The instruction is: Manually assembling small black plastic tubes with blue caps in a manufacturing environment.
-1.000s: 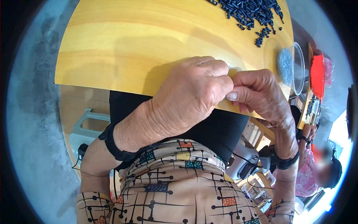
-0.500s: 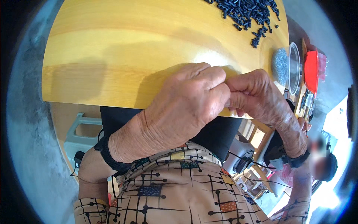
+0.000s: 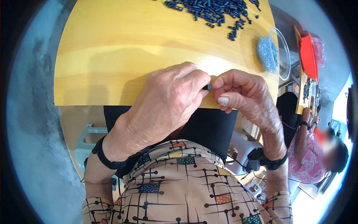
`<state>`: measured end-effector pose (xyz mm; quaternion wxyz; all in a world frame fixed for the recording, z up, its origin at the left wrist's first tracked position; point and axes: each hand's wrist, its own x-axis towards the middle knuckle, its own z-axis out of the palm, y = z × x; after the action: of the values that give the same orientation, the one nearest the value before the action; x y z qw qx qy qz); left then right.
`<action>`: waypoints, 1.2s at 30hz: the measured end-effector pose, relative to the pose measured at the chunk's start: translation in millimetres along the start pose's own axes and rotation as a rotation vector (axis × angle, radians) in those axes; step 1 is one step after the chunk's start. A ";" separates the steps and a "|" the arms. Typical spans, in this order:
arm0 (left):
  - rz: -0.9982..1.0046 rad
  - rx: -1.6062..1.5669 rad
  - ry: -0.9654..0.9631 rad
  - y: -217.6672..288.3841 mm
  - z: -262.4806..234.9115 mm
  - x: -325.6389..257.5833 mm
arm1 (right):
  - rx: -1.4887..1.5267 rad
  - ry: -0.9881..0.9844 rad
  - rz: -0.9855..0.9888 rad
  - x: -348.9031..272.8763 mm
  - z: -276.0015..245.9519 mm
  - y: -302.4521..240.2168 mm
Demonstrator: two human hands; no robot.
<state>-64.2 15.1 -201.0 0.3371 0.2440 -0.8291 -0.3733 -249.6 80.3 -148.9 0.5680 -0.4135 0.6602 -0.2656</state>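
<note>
Black small piece point(image 3: 207, 87) is pinched in the left hand point(image 3: 167, 97), by the near edge of the counter point(image 3: 112, 48); from my distant place I see only its round end, which comes out between the fingers. These fingers are closed on it, probably to keep it steady and leave this end reachable for the other hand. The right hand point(image 3: 248, 91) is just beside, its bent fingers turned toward the piece and seemingly not touching it; whether they pinch something tiny, I cannot tell from this view. Farther on the counter lies a loose pile of black pieces point(image 3: 220, 9), and right of it a clear round tub point(image 3: 282, 56) with pale blue bits point(image 3: 266, 54); I suppose both are placed for easy reach.
</note>
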 end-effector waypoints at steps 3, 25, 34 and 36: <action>-0.017 0.018 -0.028 14.1 -3.4 -0.6 | 0.090 0.034 -0.068 -6.8 7.6 10.8; 0.088 0.116 -0.046 44.8 -0.3 -8.4 | 0.610 0.047 -0.094 -38.9 26.9 41.1; 0.109 0.102 -0.043 46.5 -2.7 -5.8 | 0.735 0.010 0.001 -32.8 31.1 42.1; 0.082 0.029 -0.041 45.6 -4.7 -6.1 | 0.772 -0.004 0.024 -31.0 32.2 42.9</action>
<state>-63.7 44.4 -165.2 0.3315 0.2070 -0.8505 -0.3521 -228.4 132.6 -174.5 0.6861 -0.1619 0.5153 -0.4874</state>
